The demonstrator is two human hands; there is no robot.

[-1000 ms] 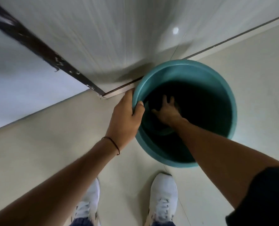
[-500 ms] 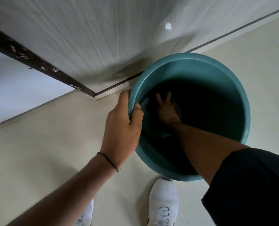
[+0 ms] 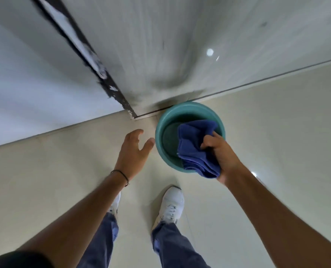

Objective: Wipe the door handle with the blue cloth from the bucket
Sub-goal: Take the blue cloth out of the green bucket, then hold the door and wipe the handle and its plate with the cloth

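Shoes (image 3: 170,206), white and laced, stand nearest on the pale tiled floor (image 3: 44,180), below blue trouser legs (image 3: 172,248). Ahead of them both bare forearms reach forward. The left hand (image 3: 132,154) hangs open over the floor, fingers spread and holding nothing, its thumb tip just beside the bucket's rim but apart from it; a thin dark band (image 3: 121,176) circles that wrist. The right hand (image 3: 221,154) is closed around the blue cloth (image 3: 196,146), gripping its bunched middle (folds spill out above and below the fist). The cloth is raised above the teal bucket (image 3: 161,144) and covers much of its right half. The bucket sits on the floor close to the foot of a pale door (image 3: 151,45). A dark, paint-flecked strip (image 3: 87,55) runs along the door's left edge, with a grey wall (image 3: 25,74) beyond it.
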